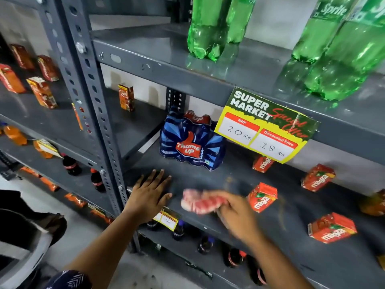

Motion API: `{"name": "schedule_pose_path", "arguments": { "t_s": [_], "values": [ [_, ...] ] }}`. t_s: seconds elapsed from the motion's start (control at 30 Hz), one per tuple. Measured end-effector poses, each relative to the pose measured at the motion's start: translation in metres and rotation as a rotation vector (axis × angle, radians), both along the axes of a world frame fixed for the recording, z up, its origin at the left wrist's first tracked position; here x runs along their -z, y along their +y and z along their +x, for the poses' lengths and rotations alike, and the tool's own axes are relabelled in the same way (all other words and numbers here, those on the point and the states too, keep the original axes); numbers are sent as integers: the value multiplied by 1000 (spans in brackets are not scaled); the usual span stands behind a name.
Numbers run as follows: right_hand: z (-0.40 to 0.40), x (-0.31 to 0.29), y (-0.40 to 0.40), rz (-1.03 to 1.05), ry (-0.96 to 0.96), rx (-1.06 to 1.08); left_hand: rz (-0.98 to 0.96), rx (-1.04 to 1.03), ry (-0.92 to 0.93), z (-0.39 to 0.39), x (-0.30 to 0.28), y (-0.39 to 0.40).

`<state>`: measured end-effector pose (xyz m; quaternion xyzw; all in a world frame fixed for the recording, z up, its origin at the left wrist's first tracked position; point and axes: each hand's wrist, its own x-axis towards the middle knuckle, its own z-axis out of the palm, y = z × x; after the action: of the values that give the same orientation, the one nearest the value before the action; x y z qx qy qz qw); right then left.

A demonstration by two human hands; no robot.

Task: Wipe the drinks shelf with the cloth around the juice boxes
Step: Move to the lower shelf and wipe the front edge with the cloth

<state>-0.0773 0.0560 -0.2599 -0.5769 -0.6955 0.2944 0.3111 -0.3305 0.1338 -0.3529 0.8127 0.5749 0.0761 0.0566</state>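
A grey metal drinks shelf [281, 222] carries several red Maaza juice boxes; the closest one [263, 197] stands just right of my right hand. My right hand [237, 215] grips a red-and-white cloth [200, 202], blurred with motion, pressed on the shelf surface. My left hand [151, 193] lies flat, fingers spread, on the shelf's front left corner. More juice boxes sit at the back [262, 163], right [317, 177] and front right [332, 227].
A blue Thums Up multipack [191, 142] stands behind my left hand. A yellow price sign [264, 125] hangs from the shelf above, which holds green Sprite bottles [210, 28]. A perforated upright post [93, 105] is at left. Cola bottles [233, 257] fill the shelf below.
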Motion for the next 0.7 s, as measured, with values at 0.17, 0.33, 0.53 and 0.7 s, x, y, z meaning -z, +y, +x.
{"name": "schedule_pose_path", "arguments": {
  "t_s": [0.17, 0.33, 0.53, 0.7],
  "values": [
    [1, 2, 77, 49, -321, -21, 2, -17, -9, 0, 2, 1],
    [-7, 51, 47, 56, -454, -5, -3, -32, 10, 1, 3, 2],
    [5, 53, -2, 78, -416, -14, -15, -29, 19, 0, 0, 2],
    [11, 49, -11, 107, -391, -8, -19, -31, 45, 1, 1, 2]
  ]
}}
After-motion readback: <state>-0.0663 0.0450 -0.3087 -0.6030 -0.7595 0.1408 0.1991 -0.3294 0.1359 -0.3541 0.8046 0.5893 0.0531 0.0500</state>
